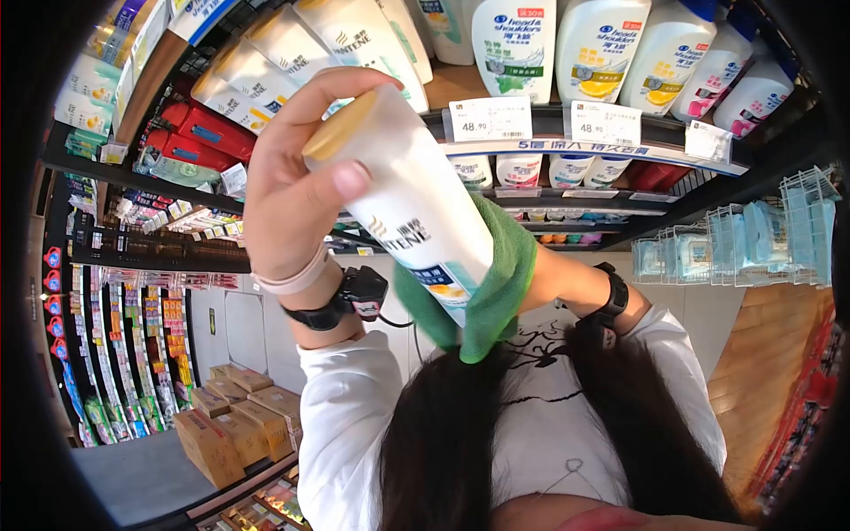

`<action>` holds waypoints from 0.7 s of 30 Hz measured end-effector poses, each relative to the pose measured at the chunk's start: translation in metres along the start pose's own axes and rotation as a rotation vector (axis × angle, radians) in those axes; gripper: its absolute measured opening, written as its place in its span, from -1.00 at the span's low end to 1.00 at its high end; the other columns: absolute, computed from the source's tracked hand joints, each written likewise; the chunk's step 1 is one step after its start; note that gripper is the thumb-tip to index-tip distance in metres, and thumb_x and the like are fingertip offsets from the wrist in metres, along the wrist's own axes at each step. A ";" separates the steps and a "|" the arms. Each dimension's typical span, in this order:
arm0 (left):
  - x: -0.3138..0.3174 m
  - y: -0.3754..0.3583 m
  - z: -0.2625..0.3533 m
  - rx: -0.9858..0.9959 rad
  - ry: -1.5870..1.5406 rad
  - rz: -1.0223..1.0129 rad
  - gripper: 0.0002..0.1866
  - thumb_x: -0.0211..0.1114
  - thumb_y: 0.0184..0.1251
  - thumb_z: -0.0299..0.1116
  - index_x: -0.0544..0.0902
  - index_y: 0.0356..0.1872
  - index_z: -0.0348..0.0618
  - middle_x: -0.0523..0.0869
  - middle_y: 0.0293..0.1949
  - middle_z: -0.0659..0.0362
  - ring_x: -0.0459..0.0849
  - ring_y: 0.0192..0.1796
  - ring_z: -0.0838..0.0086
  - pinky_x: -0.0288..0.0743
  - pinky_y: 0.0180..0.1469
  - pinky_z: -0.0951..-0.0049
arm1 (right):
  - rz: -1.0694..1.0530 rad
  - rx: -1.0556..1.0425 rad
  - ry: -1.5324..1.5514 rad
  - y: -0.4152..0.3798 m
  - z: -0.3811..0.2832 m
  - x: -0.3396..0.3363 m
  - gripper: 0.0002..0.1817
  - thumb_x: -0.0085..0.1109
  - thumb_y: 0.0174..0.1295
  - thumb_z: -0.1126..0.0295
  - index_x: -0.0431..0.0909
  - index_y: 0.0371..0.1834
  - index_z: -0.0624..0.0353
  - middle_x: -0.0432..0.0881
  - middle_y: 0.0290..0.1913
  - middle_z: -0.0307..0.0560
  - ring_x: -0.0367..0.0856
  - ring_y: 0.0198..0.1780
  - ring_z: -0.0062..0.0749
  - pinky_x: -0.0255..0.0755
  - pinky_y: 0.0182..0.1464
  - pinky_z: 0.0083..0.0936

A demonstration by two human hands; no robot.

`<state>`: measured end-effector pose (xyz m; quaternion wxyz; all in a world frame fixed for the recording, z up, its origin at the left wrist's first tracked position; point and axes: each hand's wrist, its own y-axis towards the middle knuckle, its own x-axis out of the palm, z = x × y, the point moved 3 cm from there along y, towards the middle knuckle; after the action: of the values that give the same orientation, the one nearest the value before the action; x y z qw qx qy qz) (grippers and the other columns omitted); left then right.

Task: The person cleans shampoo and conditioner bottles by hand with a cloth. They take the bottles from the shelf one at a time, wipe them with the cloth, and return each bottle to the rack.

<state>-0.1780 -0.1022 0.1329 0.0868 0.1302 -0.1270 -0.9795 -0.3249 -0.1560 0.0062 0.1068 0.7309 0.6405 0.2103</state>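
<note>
My left hand (288, 181) grips a white Pantene bottle (412, 195) by its gold cap, thumb on the near side and fingers curled over the far side. The bottle is tilted, its cap to the upper left. A green cloth (503, 265) wraps round the lower end of the bottle. My right hand (551, 276) holds this cloth against the bottle from the right; its fingers are hidden behind the fabric. Both wrists wear black bands.
Ahead, a shelf carries Pantene bottles (288, 53) and Head & Shoulders bottles (602, 49) above price tags (490, 119). Wire baskets (739, 239) with blue packs hang at right. Cardboard boxes (239, 420) stand at lower left, near racks of small packets (133, 354).
</note>
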 end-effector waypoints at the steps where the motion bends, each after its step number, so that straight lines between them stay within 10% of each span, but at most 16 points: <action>1: -0.003 -0.003 -0.010 0.018 -0.134 0.059 -0.26 0.28 -0.04 -0.03 0.33 0.03 -0.49 0.50 -0.10 -0.07 0.55 -0.11 0.38 0.43 -0.05 0.50 | -0.015 0.034 0.024 -0.003 0.000 0.001 -0.24 0.24 0.03 0.36 0.05 0.28 0.27 0.29 0.19 0.05 0.31 0.18 -0.23 0.19 0.21 -0.38; 3: -0.001 -0.008 -0.033 0.063 -0.406 0.187 -0.33 0.31 0.02 -0.18 0.30 0.07 -0.46 0.54 -0.10 0.00 0.56 -0.10 0.46 0.43 -0.05 0.55 | -0.004 0.113 0.045 -0.008 0.003 0.001 -0.23 0.25 0.02 0.37 0.05 0.28 0.27 0.29 0.19 0.05 0.31 0.18 -0.23 0.19 0.21 -0.38; 7: 0.028 -0.052 -0.096 0.121 -0.361 0.591 -0.01 0.30 -0.09 0.18 0.11 0.19 -0.40 0.34 0.11 -0.03 0.37 0.14 0.33 0.30 0.12 0.36 | 0.178 0.056 -0.238 -0.003 0.001 -0.002 -0.09 0.34 -0.09 0.42 -0.05 0.31 0.27 0.20 0.26 -0.01 0.20 0.25 -0.33 0.08 0.26 -0.39; 12: 0.073 -0.082 -0.100 -0.052 -0.598 0.432 0.04 0.34 -0.19 0.19 0.05 0.22 -0.27 0.23 0.16 0.01 0.30 0.19 0.32 0.22 0.17 0.33 | 0.385 0.149 0.174 0.004 -0.005 -0.006 -0.35 0.15 0.08 0.46 0.09 0.24 0.28 0.30 0.16 0.00 0.28 0.18 -0.42 0.19 0.18 -0.44; 21: 0.087 -0.083 -0.116 -0.188 -1.031 0.335 -0.29 0.35 -0.03 -0.11 0.27 0.10 -0.28 0.49 -0.01 0.10 0.51 0.01 0.39 0.36 0.07 0.41 | 0.435 -0.453 -0.819 0.012 -0.012 0.004 -0.55 0.21 -0.03 0.41 0.38 -0.03 0.31 0.41 0.00 0.05 0.39 -0.04 -0.09 0.19 0.07 -0.18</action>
<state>-0.2401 -0.0674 -0.0187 0.1795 -0.3970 -0.0842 -0.8962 -0.3186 -0.1553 0.0225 0.4581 0.8281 0.3178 0.0577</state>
